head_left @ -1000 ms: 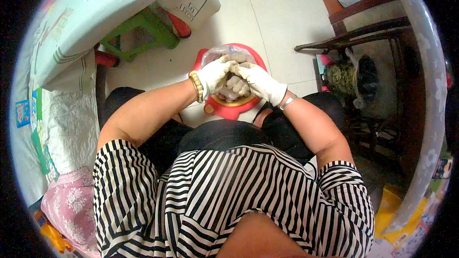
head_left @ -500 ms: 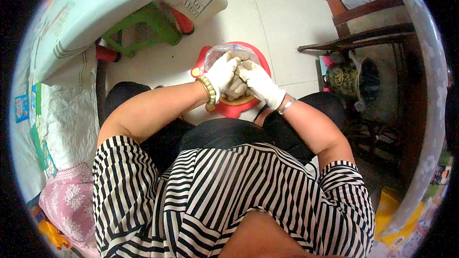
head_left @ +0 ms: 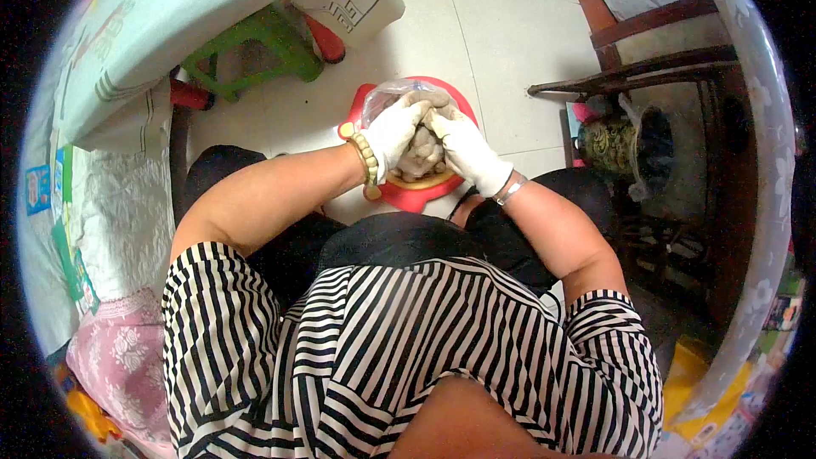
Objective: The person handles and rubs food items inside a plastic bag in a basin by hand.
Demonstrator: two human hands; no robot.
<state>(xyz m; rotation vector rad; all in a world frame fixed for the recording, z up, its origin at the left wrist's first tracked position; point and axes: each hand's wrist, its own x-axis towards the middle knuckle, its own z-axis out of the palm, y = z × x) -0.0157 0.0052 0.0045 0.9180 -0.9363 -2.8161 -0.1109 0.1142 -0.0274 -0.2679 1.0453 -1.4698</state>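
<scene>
My left hand [head_left: 394, 133], in a white glove with a beaded bracelet at the wrist, is closed with its fingertips turned inward. Opposite it, my right hand [head_left: 466, 150], also gloved, is closed too, and the fingertips of both meet. I cannot tell what they pinch. Directly beneath are greyish-beige lumps [head_left: 418, 160], heaped in a red round container [head_left: 416, 199] on the floor. A clear plastic bag [head_left: 374, 102] lines its far left side.
To the left, a table under a pale cloth [head_left: 246, 0] stands over a green stool [head_left: 255, 51]. Dark wooden furniture [head_left: 633, 68] is on the right, with a patterned dark bundle [head_left: 610, 143] beside it. Tiled floor [head_left: 510, 25] stretches ahead.
Both hands stay over the container, with fingertips together. The right hand has shifted slightly right and down, and more of the lumps shows between the hands.
</scene>
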